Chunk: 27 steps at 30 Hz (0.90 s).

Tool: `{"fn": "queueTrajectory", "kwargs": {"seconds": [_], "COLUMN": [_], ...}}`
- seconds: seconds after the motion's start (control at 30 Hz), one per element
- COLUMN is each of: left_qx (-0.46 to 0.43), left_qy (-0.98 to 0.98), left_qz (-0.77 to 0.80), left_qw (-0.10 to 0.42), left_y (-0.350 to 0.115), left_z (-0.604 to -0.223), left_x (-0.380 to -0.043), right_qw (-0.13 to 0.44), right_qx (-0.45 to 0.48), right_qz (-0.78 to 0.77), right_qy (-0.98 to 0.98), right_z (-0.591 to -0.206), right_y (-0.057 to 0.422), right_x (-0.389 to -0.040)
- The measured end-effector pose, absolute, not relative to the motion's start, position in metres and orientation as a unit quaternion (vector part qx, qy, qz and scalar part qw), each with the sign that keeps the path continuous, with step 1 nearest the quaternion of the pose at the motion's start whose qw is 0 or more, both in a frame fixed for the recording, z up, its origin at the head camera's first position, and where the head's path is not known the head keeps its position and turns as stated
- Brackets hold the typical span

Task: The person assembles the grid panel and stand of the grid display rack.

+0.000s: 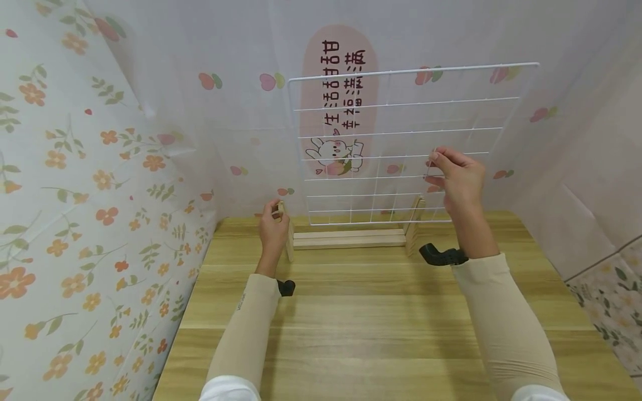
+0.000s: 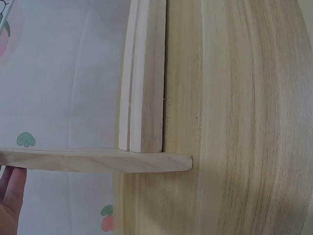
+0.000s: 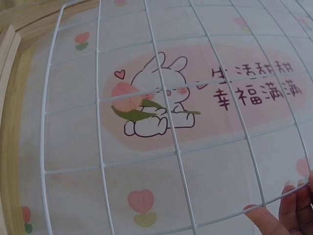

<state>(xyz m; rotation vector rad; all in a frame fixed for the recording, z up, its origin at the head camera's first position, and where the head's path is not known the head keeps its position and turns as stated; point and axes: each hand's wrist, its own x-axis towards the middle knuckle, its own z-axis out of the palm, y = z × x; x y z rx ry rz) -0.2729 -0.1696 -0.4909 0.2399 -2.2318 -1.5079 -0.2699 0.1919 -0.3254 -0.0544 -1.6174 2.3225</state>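
Observation:
A white wire grid panel (image 1: pixel 391 73) stands raised behind a low wooden stand. My right hand (image 1: pixel 462 175) pinches the panel's right edge wire between thumb and fingers, also seen in the right wrist view, where fingers (image 3: pixel 268 221) are at the wire. The stand has a pale crossbar (image 1: pixel 349 241) between a left upright (image 1: pixel 290 245) and a right upright (image 1: pixel 413 225). My left hand (image 1: pixel 273 233) holds the left upright near its top; in the left wrist view its fingers (image 2: pixel 14 188) lie against the outer side of the wood (image 2: pixel 98 161). The thumb is hidden there.
The stand rests at the back of a wood-grain table (image 1: pixel 351 323). Behind it hangs a pale printed cloth (image 1: pixel 241 100) with a pink rabbit picture (image 1: pixel 333 153). A flowered cloth (image 1: pixel 90 223) covers the left side. Black wrist devices (image 1: pixel 441 255) sit on both forearms.

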Motion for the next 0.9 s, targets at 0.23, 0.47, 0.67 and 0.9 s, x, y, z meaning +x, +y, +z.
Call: {"fn": "queueTrajectory", "kwargs": {"seconds": [0.23, 0.47, 0.67, 0.9], "left_qx": [0.085, 0.099, 0.084, 0.045], "left_qy": [-0.809, -0.825, -0.815, -0.796], "left_qz": [-0.541, -0.511, -0.513, -0.527], "left_qw": [0.215, 0.218, 0.255, 0.295], "left_y": [-0.169, -0.17, -0.166, -0.159], "left_z": [-0.493, -0.488, -0.464, -0.425], "left_x": [-0.274, -0.273, -0.274, -0.272], "right_qw": [0.159, 0.168, 0.171, 0.164], "right_qx": [-0.027, -0.021, -0.026, -0.026], "right_qz": [0.808, 0.803, 0.797, 0.805], "right_qy": [-0.566, -0.572, -0.579, -0.57], "right_z": [-0.325, -0.326, -0.326, -0.325], "right_y": [0.191, 0.191, 0.19, 0.187], "right_x": [-0.272, -0.273, -0.273, -0.275]}}
